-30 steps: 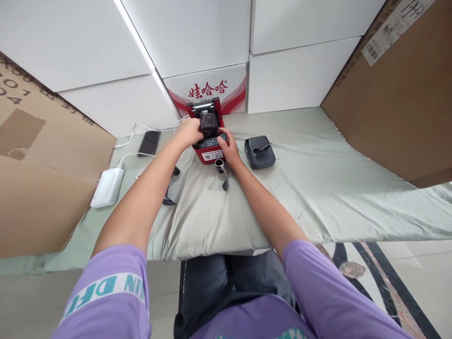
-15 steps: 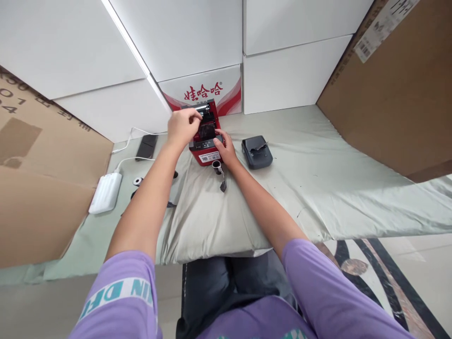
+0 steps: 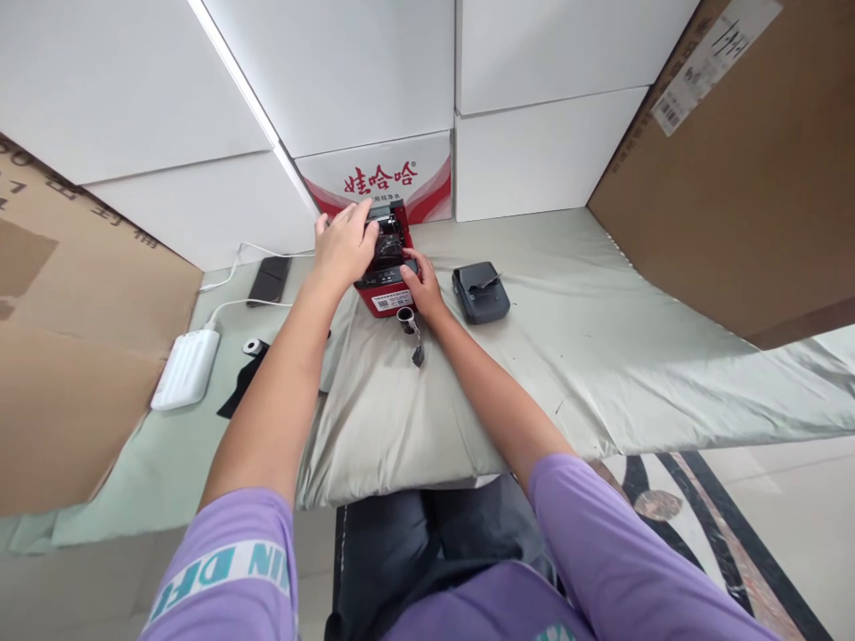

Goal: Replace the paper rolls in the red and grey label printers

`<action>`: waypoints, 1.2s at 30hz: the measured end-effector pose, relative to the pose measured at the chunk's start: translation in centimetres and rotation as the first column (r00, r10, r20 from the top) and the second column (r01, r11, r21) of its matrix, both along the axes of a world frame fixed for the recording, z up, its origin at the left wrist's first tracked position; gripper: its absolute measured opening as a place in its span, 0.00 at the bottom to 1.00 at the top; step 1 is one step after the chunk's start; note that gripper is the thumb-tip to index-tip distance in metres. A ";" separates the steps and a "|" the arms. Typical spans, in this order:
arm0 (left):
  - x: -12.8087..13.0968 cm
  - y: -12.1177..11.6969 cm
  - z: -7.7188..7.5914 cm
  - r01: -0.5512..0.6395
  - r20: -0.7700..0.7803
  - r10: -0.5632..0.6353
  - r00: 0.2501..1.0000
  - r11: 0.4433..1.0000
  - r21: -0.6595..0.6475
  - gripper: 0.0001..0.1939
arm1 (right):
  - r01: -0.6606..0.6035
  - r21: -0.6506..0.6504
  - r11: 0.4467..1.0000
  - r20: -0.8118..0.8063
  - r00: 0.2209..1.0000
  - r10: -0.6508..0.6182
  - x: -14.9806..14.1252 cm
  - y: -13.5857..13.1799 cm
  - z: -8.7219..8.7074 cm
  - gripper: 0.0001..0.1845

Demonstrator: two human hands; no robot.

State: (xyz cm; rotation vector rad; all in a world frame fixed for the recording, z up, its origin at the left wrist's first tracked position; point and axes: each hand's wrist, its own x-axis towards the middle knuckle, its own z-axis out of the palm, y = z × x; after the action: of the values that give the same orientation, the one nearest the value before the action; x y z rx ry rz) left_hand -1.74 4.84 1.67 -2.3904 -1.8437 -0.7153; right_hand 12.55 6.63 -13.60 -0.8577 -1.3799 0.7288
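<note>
A red and black label printer point(image 3: 389, 301) stands on the cloth-covered table with its top open, showing a dark roll and dark film inside. My left hand point(image 3: 344, 245) lies over the printer's left rear side, its fingers spread. My right hand point(image 3: 424, 287) grips the right front edge, thumb on top and fingers along the side. Just in front of the printer lies a small roll core point(image 3: 405, 319) with a strip of dark film trailing from it. To the right sits a compact dark grey printer point(image 3: 481, 294) with a scrap of black film on top.
On the left are a black phone point(image 3: 268, 280), a white power bank point(image 3: 187, 369) with a cable, and a small roll point(image 3: 252, 347) with black film. White boxes point(image 3: 374, 71) line the back. Cardboard boxes stand at left point(image 3: 73, 374) and right point(image 3: 741, 196).
My left hand has gone from bent fingers at the printer's inner roll to spread fingers over its left rear side. My right hand stays on the printer. The view has shifted slightly.
</note>
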 end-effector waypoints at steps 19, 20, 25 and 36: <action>1.0 -2.9 0.9 0.003 -0.185 -0.009 0.983 0.999 -0.034 0.30 | 0.144 0.176 0.974 0.045 0.987 -0.154 1.1 -1.3 2.4 0.12; 0.9 -3.4 0.7 0.002 -0.187 -0.008 0.982 1.000 -0.030 0.29 | 0.180 0.194 0.964 0.055 0.979 -0.194 1.0 -1.6 2.5 0.12; 0.7 -4.7 -0.4 -0.016 -0.169 0.008 0.986 0.999 -0.049 0.26 | 0.198 0.207 0.958 0.028 0.978 -0.208 1.0 -2.4 3.1 0.14; 2.3 -5.9 -1.8 -0.051 -0.130 0.046 0.991 0.998 -0.036 0.21 | 0.199 0.235 0.951 0.059 0.974 -0.218 1.0 -2.2 2.7 0.20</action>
State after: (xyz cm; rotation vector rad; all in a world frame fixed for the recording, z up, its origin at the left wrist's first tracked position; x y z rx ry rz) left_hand 0.61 -1.07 -0.18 -2.3453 -1.8732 -0.5124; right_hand 13.58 4.42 -10.91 -0.8433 -1.3916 0.3666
